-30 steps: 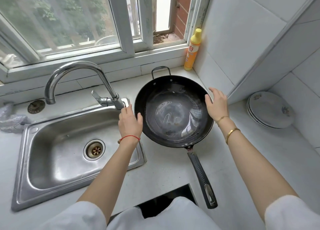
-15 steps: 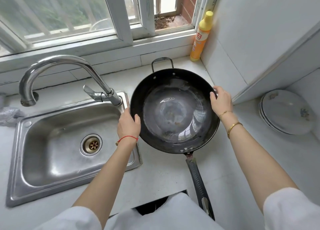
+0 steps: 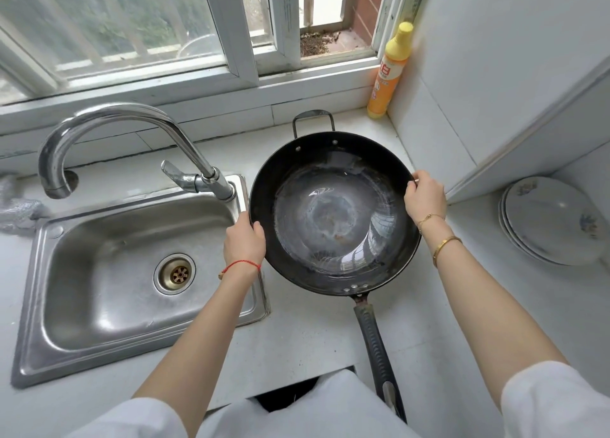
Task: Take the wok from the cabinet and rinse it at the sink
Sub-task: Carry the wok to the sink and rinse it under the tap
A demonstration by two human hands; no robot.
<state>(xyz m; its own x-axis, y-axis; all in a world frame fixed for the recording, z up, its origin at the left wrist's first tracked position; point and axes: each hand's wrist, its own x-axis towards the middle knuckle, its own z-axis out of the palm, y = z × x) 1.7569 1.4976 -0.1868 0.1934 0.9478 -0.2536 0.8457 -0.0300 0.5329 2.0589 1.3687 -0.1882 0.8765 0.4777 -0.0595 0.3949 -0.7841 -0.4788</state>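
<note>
Wok [image 3: 333,213] to the right of the sink [image 3: 109,332], over the counter [image 3: 297,342]; lifted off it or resting on it, hard to say from above. Left hand [image 3: 244,242] gripping the left rim, thumb hooked over the edge, fingers hidden beneath. Right hand [image 3: 425,196] gripping the right rim, fingers curled round it. Long handle [image 3: 376,348] pointing back toward the body, small loop handle [image 3: 313,117] at the far side. Faucet [image 3: 125,130] arching left above the basin, spout clear of the wok. Bottle [image 3: 389,71] upright in the far corner by the window. Plates [image 3: 551,219] stacked at right, well apart from the wok.
</note>
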